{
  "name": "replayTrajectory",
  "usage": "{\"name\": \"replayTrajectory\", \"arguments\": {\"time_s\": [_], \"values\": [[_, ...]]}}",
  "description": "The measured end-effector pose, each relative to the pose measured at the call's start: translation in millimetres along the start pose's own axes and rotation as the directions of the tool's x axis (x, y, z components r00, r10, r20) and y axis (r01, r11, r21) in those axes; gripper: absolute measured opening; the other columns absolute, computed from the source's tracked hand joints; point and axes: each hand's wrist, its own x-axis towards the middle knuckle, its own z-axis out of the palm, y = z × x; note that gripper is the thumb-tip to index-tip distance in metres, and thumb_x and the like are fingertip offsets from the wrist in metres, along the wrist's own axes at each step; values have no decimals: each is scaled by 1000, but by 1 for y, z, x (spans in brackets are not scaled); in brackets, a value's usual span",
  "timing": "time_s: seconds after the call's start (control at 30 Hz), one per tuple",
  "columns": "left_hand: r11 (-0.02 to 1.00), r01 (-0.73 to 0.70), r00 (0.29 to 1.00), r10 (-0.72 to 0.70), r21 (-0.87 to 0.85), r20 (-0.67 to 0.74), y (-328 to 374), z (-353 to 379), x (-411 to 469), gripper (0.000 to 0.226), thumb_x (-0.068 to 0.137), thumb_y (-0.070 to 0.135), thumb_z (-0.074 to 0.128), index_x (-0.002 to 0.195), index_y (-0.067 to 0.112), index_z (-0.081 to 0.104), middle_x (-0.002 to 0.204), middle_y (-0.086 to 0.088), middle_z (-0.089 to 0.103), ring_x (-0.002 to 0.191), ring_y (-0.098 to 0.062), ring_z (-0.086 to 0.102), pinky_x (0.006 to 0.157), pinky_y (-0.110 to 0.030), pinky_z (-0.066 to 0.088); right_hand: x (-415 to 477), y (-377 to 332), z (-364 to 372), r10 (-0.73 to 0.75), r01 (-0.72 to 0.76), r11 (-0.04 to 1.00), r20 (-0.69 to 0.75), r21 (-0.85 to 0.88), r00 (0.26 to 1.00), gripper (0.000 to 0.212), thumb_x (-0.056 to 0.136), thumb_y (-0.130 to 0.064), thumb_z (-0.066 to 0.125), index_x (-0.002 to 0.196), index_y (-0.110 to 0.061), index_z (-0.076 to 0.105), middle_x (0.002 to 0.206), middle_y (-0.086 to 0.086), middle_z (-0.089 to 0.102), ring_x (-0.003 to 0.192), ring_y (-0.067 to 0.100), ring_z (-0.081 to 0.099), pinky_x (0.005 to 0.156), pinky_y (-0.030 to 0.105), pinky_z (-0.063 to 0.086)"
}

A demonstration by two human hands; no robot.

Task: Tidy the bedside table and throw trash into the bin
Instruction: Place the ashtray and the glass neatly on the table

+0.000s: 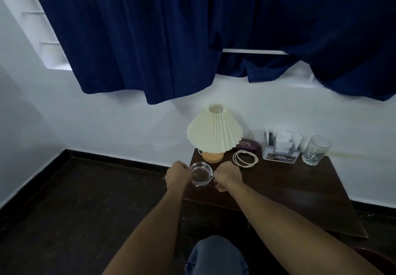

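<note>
A clear glass ashtray sits at the near left corner of the dark wooden bedside table. My left hand is closed on the ashtray's left rim. My right hand is curled into a fist just off its right edge; nothing shows inside it, and I cannot tell whether it touches the glass. Behind the ashtray stands a lamp with a pleated cream shade and an orange base. No bin is in view.
A coiled white cable, a purple case, a grey organizer holding white packets and a drinking glass line the table's back edge by the white wall. Dark blue curtains hang above. Dark floor lies to the left.
</note>
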Motion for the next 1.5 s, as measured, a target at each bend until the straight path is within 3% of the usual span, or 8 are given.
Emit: {"name": "replayTrajectory", "arguments": {"time_s": [0.2,0.37,0.5,0.67,0.8,0.97,1.2,1.5], "values": [[1000,4,1000,-4,12,20,-20,19,30,28,96,27,54,116,17,72,118,-12,72,110,-34,65,92,-37,51,24,6,24,25,-34,991,-69,-128,997,19,91,-14,56,101,-6,70,90,12,74,61,25,74,61,37,65],[999,23,998,-25,45,52,-24,34,52,33,97,34,55,126,22,66,122,-11,70,113,-33,64,89,-38,49,48,14,40,24,-38,988,-92,-152,995,29,94,-26,55,108,-8,72,104,14,74,90,33,74,81,42,64],[992,30,994,-43,126,100,-23,43,64,36,98,41,53,129,25,62,124,-9,68,113,-32,63,92,-41,52,62,17,50,31,-38,989,-54,-141,998,30,96,-36,59,109,-12,71,103,12,74,88,32,75,81,41,64],[978,1,989,-31,208,145,-22,54,69,33,98,28,49,128,25,61,122,-10,68,111,-33,64,93,-43,54,74,21,58,45,-49,990,-36,-133,998,25,91,-21,59,111,-9,68,104,12,72,87,31,74,77,42,64],[975,-21,990,-10,221,139,-20,59,67,29,98,22,50,124,22,63,115,-9,70,105,-29,66,82,-38,52,75,24,52,67,-71,990,-43,-121,997,23,89,-16,60,108,-7,68,100,12,73,83,30,74,72,38,65],[966,-120,976,73,229,204,12,71,45,27,93,22,51,114,22,68,110,-9,72,102,-30,67,86,-38,56,64,43,13,96,-102,992,-74,-79,993,21,87,-15,58,100,-6,70,89,11,74,60,23,73,49,25,57],[947,-249,944,192,203,267,83,123,-9,29,90,30,54,115,24,68,117,-10,70,111,-34,65,90,-40,54,50,94,-78,139,-147,989,-210,-21,968,19,81,-15,56,89,-7,70,74,10,75,50,22,72,65,34,65],[899,-391,880,304,196,364,184,223,-73,32,91,30,53,120,24,67,125,-9,68,119,-33,63,96,-40,51,52,182,-200,234,-242,970,-373,27,898,15,84,-10,55,84,-5,69,63,8,72,44,20,69,64,35,65]]}}
